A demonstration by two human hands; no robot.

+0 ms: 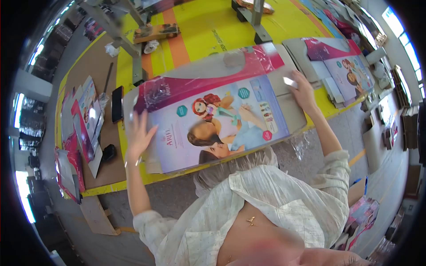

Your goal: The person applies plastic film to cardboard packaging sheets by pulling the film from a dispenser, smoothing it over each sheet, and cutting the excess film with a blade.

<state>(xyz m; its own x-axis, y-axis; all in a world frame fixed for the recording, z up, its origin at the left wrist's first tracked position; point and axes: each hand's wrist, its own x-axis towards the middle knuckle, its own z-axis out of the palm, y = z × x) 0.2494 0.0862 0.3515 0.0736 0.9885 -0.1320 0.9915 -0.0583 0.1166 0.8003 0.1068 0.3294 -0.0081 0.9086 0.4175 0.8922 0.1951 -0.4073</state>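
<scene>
A flattened printed doll box [222, 119] with the word ARIEL lies in front of me on the yellow table. Its pink upper part has a large cut-out window covered by glossy clear film. My left hand [141, 138] rests at the box's left edge, its fingers spread. Over the grey cardboard beyond the box's right side, my right hand [305, 92] pinches a small shiny whitish piece [289, 82], too bright to identify. Crumpled clear plastic [300, 146] hangs from the table's front edge, below the box.
More printed cardboard lies at the right [344, 73] and in a loose pile at the left [84, 124]. Metal posts [138, 66] rise from the yellow table [199, 33]. Near the left post is a tape-wrapped block [155, 33]; a dark phone [117, 104] lies left of the box.
</scene>
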